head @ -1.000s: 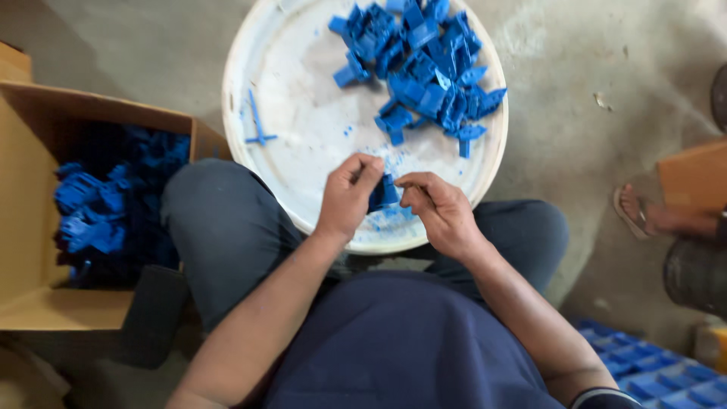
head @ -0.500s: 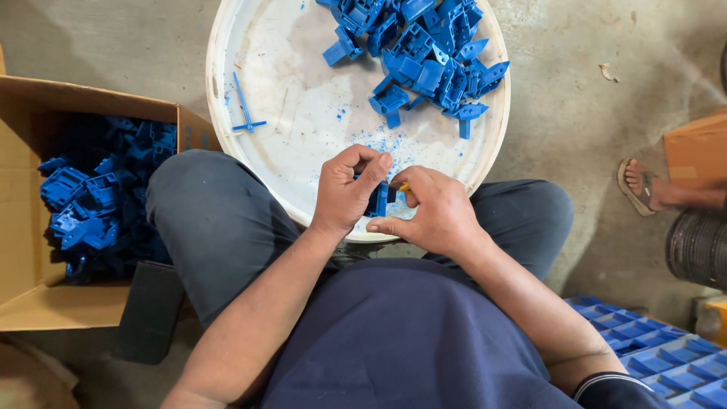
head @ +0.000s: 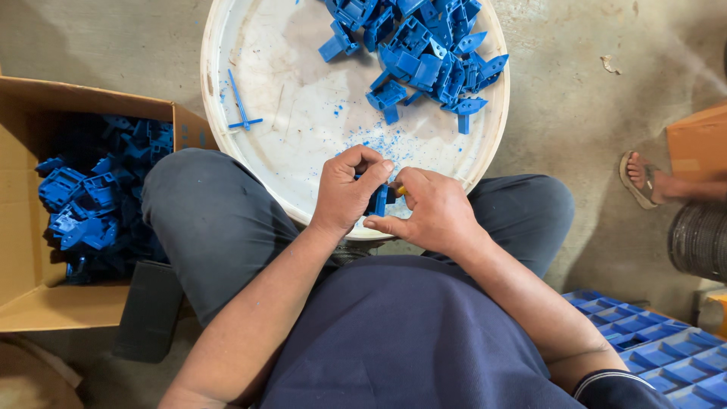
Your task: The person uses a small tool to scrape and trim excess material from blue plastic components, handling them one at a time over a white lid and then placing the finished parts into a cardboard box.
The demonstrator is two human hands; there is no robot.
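Both hands pinch one small blue plastic part [head: 379,200] at the white tray's [head: 227,163] six o'clock rim: left hand [head: 347,191] and right hand [head: 429,212] fingers closed tight. A slip could fling it onto the floor [head: 575,113].

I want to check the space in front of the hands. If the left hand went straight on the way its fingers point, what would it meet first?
The left hand points right, so it would likely meet the right hand first; both already grip the small blue part between them.
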